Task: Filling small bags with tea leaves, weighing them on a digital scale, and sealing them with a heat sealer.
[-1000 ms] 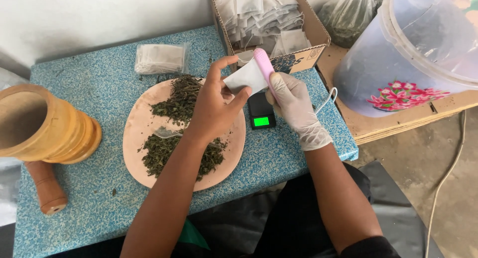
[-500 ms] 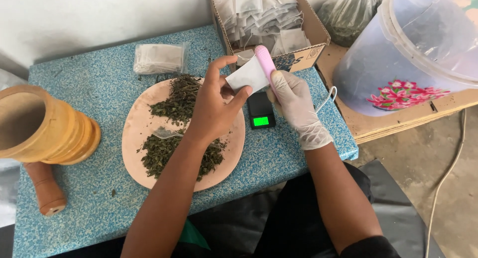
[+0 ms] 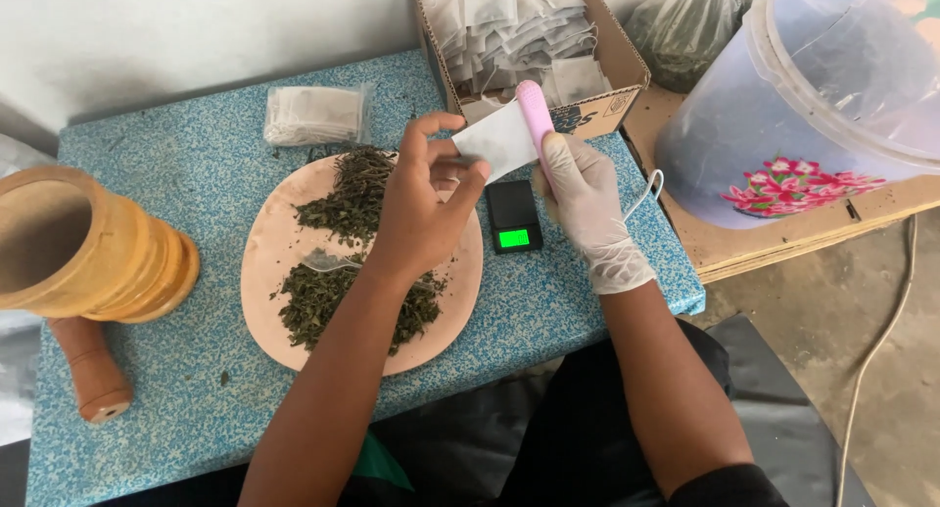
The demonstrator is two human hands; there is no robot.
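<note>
Hands grip a white sachet (image 3: 497, 140) and pink sealer (image 3: 537, 115) above scale (image 3: 514, 216).

- Left of the plate (image 3: 284, 316), bare blue tabletop (image 3: 186, 174) leaves room as far as the wooden mortar (image 3: 83, 243).
- Behind the plate, a packet (image 3: 315, 115) and a cardboard box (image 3: 615, 62) block the way.
- Right of the plate, a small scale (image 3: 514, 216) stands in the way.

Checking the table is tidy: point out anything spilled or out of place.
A few dried leaf crumbs lie scattered on the blue table beyond the round board, near the packet of sachets. Nothing else stands out.
</note>
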